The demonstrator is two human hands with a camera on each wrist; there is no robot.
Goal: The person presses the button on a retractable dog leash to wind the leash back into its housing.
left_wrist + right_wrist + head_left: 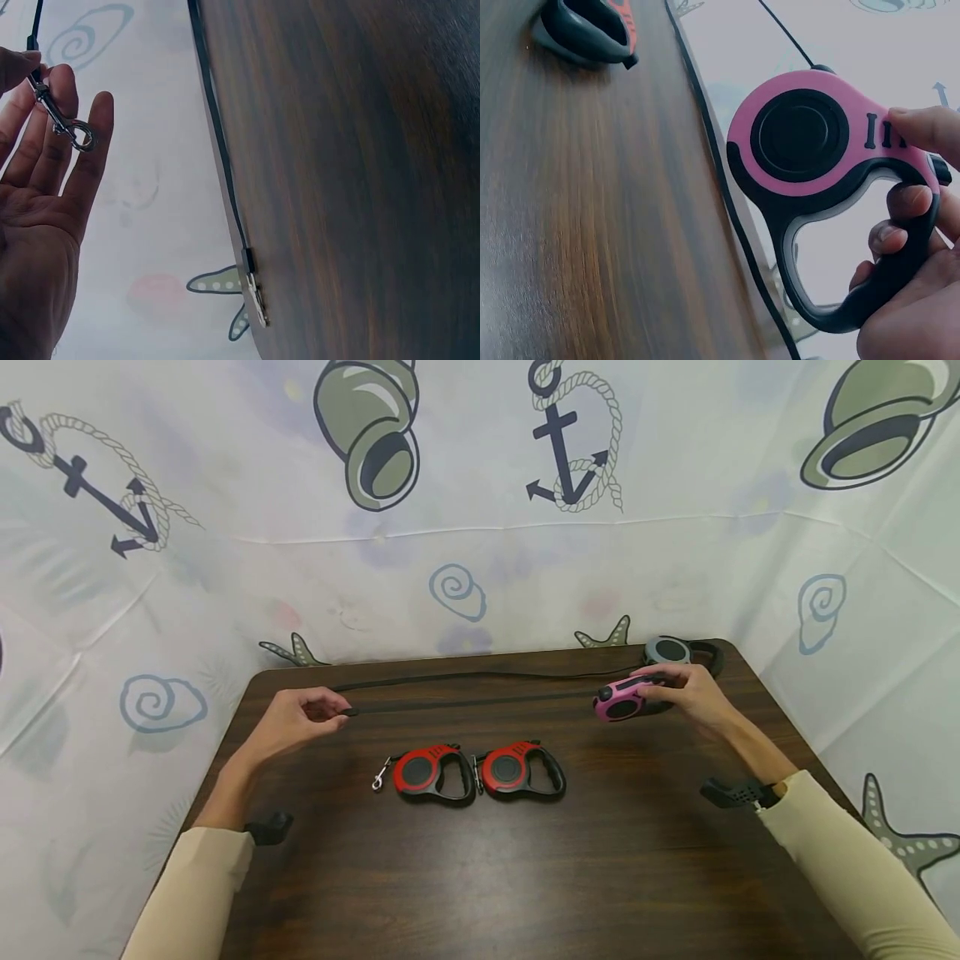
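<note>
My right hand [693, 693] grips a pink and black retractable dog leash [621, 700] above the table's right side. In the right wrist view several fingers curl through the leash's handle [907, 262], and the thumb lies on the pink housing [799, 81]. From it a black cord [472, 702] runs taut to the left. At that cord's far end, my left hand [309, 714] pinches the black tab between thumb and finger. A silver swivel clip [60, 116] hangs from this tab in front of the fingers, as the left wrist view shows.
A grey retractable leash [667, 650] lies at the back right corner. Its black cord [487, 674] stretches along the rear edge to a silver clip [257, 300]. Two red leashes [416, 771] lie side by side mid-table. Printed cloth [525, 577] hangs behind the brown table [480, 877].
</note>
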